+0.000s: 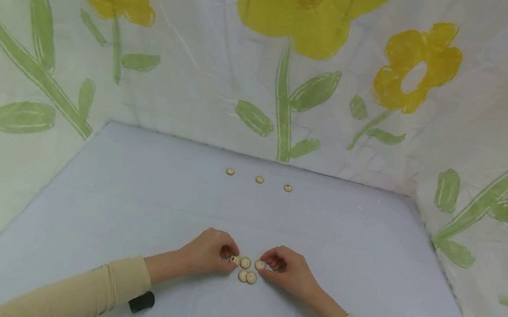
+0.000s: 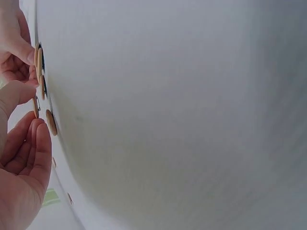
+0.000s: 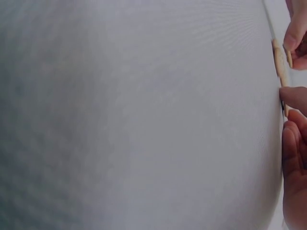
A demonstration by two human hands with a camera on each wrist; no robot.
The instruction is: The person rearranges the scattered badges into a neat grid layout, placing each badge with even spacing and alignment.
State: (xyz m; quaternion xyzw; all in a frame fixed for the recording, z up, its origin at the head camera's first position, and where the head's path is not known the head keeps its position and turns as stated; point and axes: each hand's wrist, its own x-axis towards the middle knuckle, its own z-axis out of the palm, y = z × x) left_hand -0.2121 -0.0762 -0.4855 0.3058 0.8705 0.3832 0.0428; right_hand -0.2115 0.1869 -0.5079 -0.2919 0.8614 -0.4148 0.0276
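Observation:
My left hand (image 1: 211,251) pinches a small round wooden disc (image 1: 233,260) between thumb and fingertips, its face dark-marked. In the left wrist view that disc (image 2: 35,106) stands on edge between the tips. Opposite, my right hand (image 1: 291,270) holds another wooden disc (image 1: 260,265) by its edge with thumb and forefinger, low over the table. Between the hands lies a marked disc (image 1: 245,263), close by the left fingertips. Just nearer to me are two more discs, a left one (image 1: 242,275) and a right one (image 1: 251,277), their edges overlapping.
Toward the back of the pale cloth-covered table (image 1: 168,183) three similar discs sit in a spaced row: left (image 1: 230,171), middle (image 1: 259,179) and right (image 1: 288,188). A white curtain with painted yellow flowers (image 1: 306,9) encloses the table's back and sides.

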